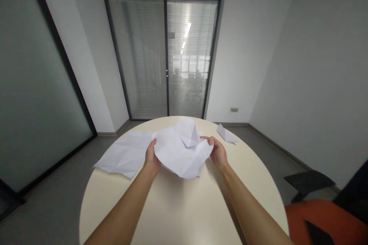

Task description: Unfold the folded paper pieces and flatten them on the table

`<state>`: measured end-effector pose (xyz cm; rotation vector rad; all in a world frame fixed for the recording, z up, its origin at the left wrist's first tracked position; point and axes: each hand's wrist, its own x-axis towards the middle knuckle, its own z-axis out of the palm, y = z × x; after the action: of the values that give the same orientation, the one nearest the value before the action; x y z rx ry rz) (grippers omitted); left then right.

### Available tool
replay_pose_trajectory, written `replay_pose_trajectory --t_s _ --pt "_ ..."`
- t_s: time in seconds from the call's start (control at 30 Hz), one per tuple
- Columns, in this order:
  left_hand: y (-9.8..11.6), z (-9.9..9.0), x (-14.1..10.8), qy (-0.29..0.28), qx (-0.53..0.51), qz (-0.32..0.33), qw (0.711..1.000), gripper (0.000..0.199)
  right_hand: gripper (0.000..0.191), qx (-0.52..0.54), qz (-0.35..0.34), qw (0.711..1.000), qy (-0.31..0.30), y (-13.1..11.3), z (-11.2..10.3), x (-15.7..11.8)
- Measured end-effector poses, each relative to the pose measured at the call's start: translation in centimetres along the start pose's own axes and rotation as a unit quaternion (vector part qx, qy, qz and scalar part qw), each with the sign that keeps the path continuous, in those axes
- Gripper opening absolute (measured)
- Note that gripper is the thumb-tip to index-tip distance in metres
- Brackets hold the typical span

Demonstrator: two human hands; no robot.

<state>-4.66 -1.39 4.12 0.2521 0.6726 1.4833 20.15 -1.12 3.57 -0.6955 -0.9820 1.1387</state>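
Observation:
A creased white sheet of paper [178, 153] is held up above the table between my two hands. My left hand [152, 156] grips its left edge, thumb on top. At the right edge, my right hand [217, 152] pinches the sheet, with the index finger stretched toward the middle. The sheet's far part curls up and over, and its near edge sags. Beneath it, part of another white paper [199, 171] shows. To the left lies a crumpled, spread-out paper sheet [123, 155]. A small folded paper piece [226, 134] rests beyond my right hand.
Everything lies on a round cream table [178, 214]. An orange chair [324, 218] with a black armrest [309, 180] stands close to its right edge. Beyond the table is a glass door with blinds [166, 57]; a frosted glass panel [37, 84] is on the left.

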Motion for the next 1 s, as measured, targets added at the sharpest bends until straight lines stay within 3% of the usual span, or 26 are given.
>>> replay_pose_trajectory --t_s 0.1,0.23,0.37,0.5,0.6,0.77,1.0 --pt "0.0 0.1 0.0 -0.028 -0.011 -0.007 1.000 0.034 0.020 -0.052 0.022 0.998 -0.023 -0.1 0.1 -0.2" --pt "0.0 0.5 -0.3 -0.049 0.003 -0.030 0.998 0.038 0.026 -0.209 -0.018 0.976 -0.054 -0.1 0.4 -0.6" --pt "-0.1 0.5 -0.6 -0.043 0.026 -0.059 0.997 0.041 0.032 -0.236 -0.053 0.964 -0.113 0.1 0.6 -0.8" --pt "-0.4 0.4 -0.6 -0.079 0.038 -0.058 0.994 0.045 0.047 -0.289 -0.059 0.939 -0.178 0.0 0.8 -1.2" --pt "-0.6 0.5 -0.6 -0.103 0.048 -0.055 0.992 0.046 0.053 -0.333 -0.067 0.926 -0.163 -0.1 1.1 -1.6" --pt "-0.8 0.3 -0.3 -0.107 0.051 -0.047 0.992 0.046 0.038 -0.345 -0.080 0.931 -0.094 0.3 1.1 -1.1" --pt "0.0 0.0 -0.7 -0.050 0.042 -0.095 0.993 0.048 0.042 -0.257 -0.038 0.959 -0.114 -0.2 0.4 -0.6"
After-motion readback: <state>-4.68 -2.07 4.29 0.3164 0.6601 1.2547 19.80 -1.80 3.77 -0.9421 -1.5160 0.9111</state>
